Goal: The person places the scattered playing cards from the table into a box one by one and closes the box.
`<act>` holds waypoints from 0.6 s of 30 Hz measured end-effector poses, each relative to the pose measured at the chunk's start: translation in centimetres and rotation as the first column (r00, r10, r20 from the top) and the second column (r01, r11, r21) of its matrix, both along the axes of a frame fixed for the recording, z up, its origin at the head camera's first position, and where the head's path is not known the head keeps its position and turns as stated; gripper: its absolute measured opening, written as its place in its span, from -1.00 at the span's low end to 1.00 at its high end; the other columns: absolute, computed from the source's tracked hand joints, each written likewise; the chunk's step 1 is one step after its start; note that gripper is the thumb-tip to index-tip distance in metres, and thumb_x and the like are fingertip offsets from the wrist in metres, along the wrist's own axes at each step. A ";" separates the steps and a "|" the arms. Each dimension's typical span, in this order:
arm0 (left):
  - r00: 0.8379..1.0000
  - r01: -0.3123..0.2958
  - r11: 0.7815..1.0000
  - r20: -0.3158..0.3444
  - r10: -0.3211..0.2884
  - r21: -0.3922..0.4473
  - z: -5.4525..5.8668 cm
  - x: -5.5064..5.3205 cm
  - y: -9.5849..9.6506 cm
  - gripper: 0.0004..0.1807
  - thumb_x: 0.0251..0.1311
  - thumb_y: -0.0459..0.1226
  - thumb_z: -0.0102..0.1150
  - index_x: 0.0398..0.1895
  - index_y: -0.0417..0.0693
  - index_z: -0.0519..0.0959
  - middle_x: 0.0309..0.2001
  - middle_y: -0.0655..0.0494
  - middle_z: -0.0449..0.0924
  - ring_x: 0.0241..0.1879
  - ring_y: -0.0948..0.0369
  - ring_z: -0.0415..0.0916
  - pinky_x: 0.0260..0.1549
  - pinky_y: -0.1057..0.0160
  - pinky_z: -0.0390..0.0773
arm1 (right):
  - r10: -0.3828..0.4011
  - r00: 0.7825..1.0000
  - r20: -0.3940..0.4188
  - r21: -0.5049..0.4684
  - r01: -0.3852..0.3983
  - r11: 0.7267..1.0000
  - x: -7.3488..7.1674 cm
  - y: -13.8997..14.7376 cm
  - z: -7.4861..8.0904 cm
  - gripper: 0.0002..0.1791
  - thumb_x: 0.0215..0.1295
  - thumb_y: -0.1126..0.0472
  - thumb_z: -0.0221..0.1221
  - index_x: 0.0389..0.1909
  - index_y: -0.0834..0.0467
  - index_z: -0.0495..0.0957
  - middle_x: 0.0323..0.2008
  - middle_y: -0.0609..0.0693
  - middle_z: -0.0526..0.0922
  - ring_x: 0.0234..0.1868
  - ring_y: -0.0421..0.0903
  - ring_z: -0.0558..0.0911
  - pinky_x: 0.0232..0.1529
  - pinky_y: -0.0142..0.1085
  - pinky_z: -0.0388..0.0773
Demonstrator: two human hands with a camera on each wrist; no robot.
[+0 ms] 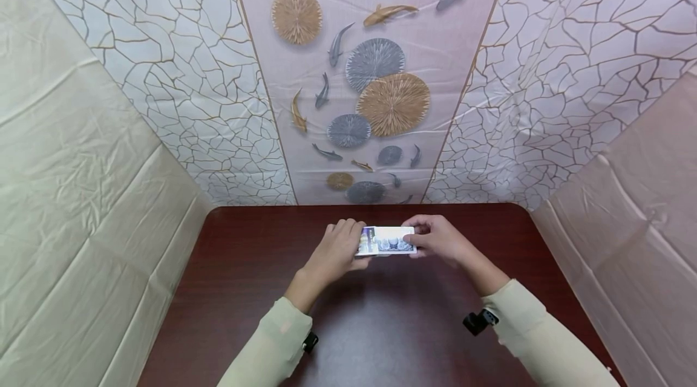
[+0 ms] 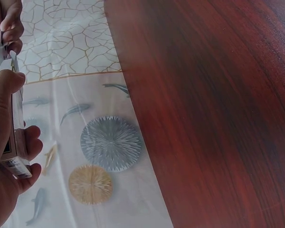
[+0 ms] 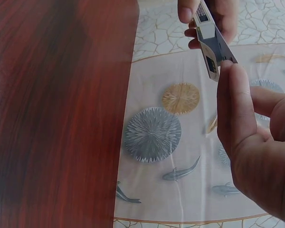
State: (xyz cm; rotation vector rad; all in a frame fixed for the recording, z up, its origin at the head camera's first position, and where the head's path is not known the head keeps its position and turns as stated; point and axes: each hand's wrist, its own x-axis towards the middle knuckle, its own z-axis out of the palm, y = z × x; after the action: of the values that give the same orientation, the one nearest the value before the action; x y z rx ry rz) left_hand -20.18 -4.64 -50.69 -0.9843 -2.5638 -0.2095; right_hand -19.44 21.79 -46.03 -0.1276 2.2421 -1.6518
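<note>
Both hands hold a small, flat cardboard box (image 1: 367, 242) with a dark printed panel, raised over the far part of the table. My left hand (image 1: 336, 248) grips its left end, thumb along one face and fingers curled underneath, as the left wrist view shows. From the box's right end extends a flat, card-like piece (image 1: 393, 234), white with a dark picture. My right hand (image 1: 438, 240) pinches the outer end of this piece between thumb and fingers. In the right wrist view the box end (image 3: 210, 59) stands open, its flap angled away from the flat piece.
A dark red-brown wooden table (image 1: 370, 326) lies beneath the hands. Behind it hangs a patterned cloth (image 1: 376, 97) with fish and round motifs. Pale padded panels (image 1: 98, 193) rise at both sides. Each sleeve carries a small black wrist camera (image 1: 480, 321).
</note>
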 end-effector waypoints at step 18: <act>1.000 -0.005 1.000 0.026 0.005 -0.007 0.4 0.2 0.1 -0.24 0.02 0.11 0.47 0.16 -0.17 0.47 -0.08 0.06 0.57 -0.11 0.14 0.49 -0.21 0.15 0.48 | 0.020 0.995 0.097 -0.098 -0.011 0.995 -0.5 -0.1 -0.6 -0.62 0.56 0.40 -0.03 0.32 0.38 0.41 -0.10 0.12 0.72 -0.18 -0.08 0.73 -0.16 -0.16 0.74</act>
State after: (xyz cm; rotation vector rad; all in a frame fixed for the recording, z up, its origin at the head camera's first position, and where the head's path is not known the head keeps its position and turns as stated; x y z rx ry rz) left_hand -20.01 -4.55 -50.32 -0.9834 -2.5921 -0.2135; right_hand -19.95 21.65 -46.61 -0.0865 2.0851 -1.7212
